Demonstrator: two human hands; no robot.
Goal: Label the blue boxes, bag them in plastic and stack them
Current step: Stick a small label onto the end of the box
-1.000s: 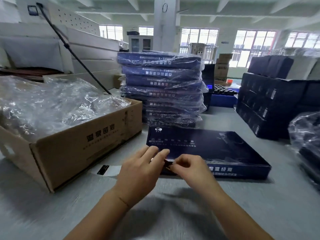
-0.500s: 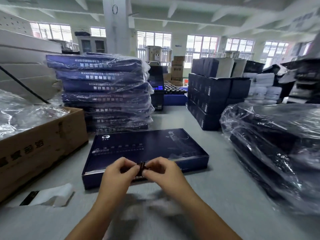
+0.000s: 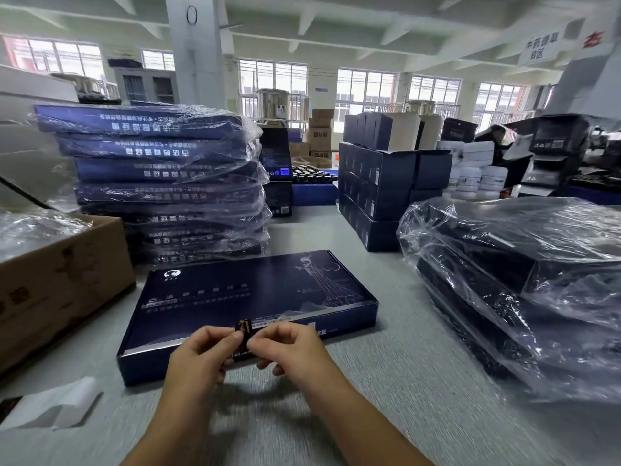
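The blue box (image 3: 255,294) lay flat and unbagged on the grey surface (image 3: 403,381), just in front of the stack of bagged blue boxes (image 3: 164,183). Over its near edge the left hand (image 3: 198,354) and the right hand (image 3: 292,344) met, fingers curled, each pinching one side of a small dark label (image 3: 244,326) between thumb and forefinger. Whether the label already touched the box could not be told.

The likeliest fault from here seemed a spoiled label. Held so tightly from both sides, it could have folded on itself or clung to a fingertip as one hand let go. It also stood nearly on edge, so it could have gone down crooked or creased unless it was flattened first.

Neither hand steadied the box, so a firm press at that edge might have slid it on the smooth surface and smeared the placement. The plastic-wrapped pile (image 3: 521,280) on the right sat near, and a shifted box could have nudged it.

At the left lay a white backing strip (image 3: 50,405) beside the cardboard carton (image 3: 60,284) of loose plastic. If the strip got swept under the box, it might have gone into a bag with it.
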